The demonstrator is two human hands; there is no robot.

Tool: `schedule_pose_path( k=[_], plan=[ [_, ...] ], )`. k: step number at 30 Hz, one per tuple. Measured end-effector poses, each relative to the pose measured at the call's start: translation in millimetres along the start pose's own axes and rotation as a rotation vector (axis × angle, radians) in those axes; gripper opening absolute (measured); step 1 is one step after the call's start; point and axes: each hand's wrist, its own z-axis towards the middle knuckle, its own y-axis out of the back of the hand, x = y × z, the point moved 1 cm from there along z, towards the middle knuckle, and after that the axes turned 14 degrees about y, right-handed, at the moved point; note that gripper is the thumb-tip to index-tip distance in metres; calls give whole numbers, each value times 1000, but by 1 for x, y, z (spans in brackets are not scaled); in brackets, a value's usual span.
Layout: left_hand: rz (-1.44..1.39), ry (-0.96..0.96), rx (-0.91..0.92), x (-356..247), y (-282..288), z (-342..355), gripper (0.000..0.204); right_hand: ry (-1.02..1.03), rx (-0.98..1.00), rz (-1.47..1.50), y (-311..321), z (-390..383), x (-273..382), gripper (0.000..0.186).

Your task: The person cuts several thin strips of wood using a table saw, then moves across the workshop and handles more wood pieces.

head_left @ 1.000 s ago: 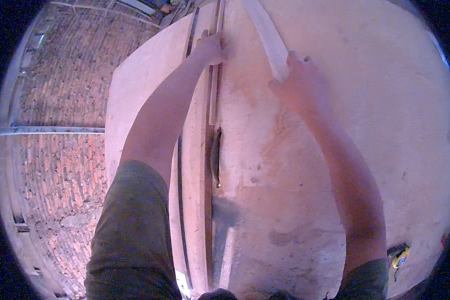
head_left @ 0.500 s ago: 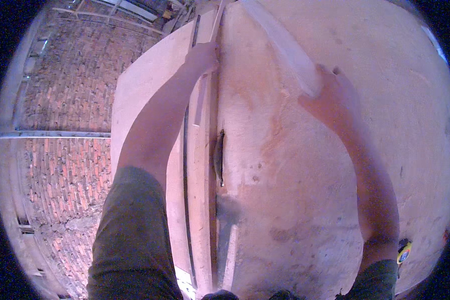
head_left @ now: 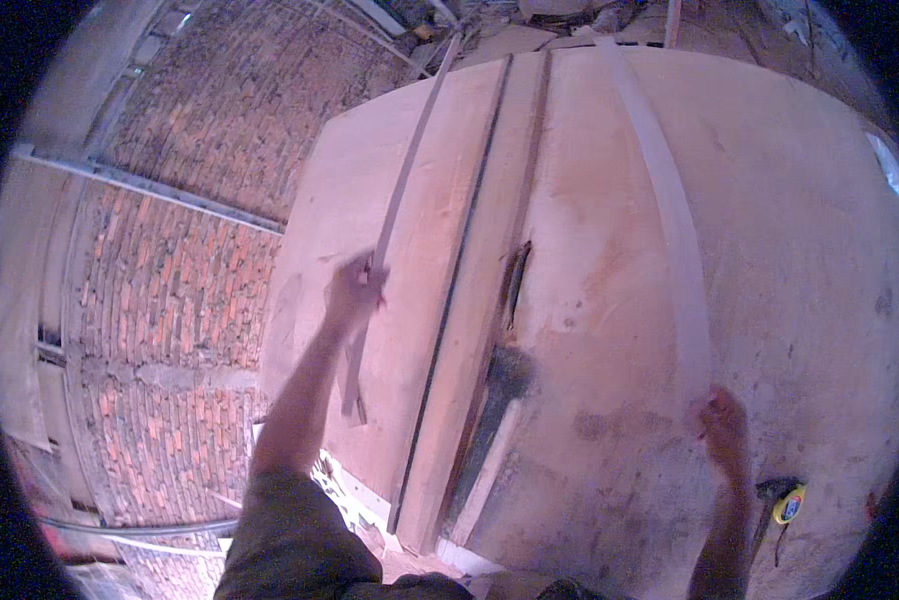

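My left hand [head_left: 356,288] is closed around a narrow wooden strip [head_left: 410,170]. The strip slants from the far edge of a large wooden worktop [head_left: 610,480], and its near end sticks out below my fist. On the right, my right hand [head_left: 725,432] grips the near end of a wider, pale, slightly curved strip [head_left: 668,200], which reaches to the worktop's far edge. Between my hands a long straight board [head_left: 515,150] lies lengthwise, with a dark line along its left side. Right of that board is a slot [head_left: 516,285] with something dark in it.
Near my right forearm lie a yellow tape measure [head_left: 790,505] and a dark tool I cannot make out. A short pale batten [head_left: 487,470] rests beside a dark recess near the front. Brick paving [head_left: 160,300] is on the left, and clutter lies beyond the far edge.
Both hands have come nearer to me. My left hand has carried the narrow strip left, away from the long board, and my right hand has drawn the pale strip closer. My view has also turned.
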Motion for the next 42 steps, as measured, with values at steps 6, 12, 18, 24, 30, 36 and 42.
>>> schedule_pose_path(
  k=[6, 12, 18, 24, 30, 36, 42],
  plan=[
    [-210, 255, 80, 149, 11, -150, 40, -334, 309, 499, -87, -119, 24, 12],
    [329, -212, -585, 218, 8, -230, 56, -482, 520, 569, -165, -192, 71, 31],
    [-694, 433, 761, 189, -55, -351, 38, -593, 711, 572, -258, -267, 102, 33],
    [-559, 302, 943, 258, -47, -459, 42, 126, 1154, -268, -284, -292, 111, 30],
    [-402, 413, 830, 348, -21, -547, 42, -258, 245, 414, -299, -215, 21, 54],
    [-596, 497, 701, 424, -29, -630, 40, 60, 21, 447, -350, -231, 36, 84],
    [-648, 623, 638, 424, -39, -662, 38, 65, 150, 140, -370, -244, 38, 80]
  ],
)
